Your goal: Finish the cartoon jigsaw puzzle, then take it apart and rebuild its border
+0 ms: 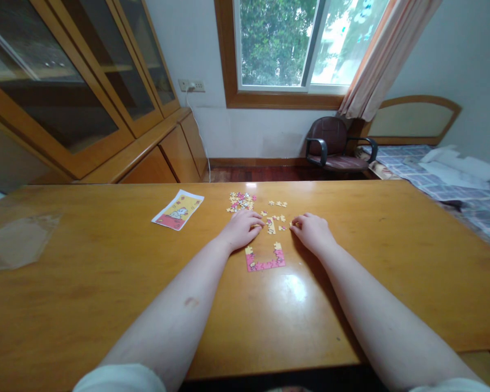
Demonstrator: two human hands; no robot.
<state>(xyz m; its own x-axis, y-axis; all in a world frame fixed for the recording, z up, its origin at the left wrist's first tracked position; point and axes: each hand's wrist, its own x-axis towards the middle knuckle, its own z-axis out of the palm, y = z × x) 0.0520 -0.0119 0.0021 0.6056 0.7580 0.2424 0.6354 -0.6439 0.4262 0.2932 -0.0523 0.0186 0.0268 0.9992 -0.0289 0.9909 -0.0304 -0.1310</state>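
Observation:
My left hand [242,228] rests on the table, fingers loosely curved and apart, its tips beside a few loose yellow puzzle pieces [271,225]. Across from it, my right hand [312,233] pinches a small yellow puzzle piece [291,224] between thumb and fingers, most of it hidden. Nearer to me lies a joined U-shaped puzzle border [265,265], pink along the bottom with yellow upper ends. A heap of mixed pink, yellow and white pieces [240,201] sits beyond my left hand. Farther back is a short row of yellow pieces [278,203].
A printed picture sheet [178,210] with a yellow and pink design lies left of the heap. Clear plastic wrapping [20,242] is at the far left of the wooden table [392,261]. Past its back edge stand a chair [329,141] and a bed [441,179].

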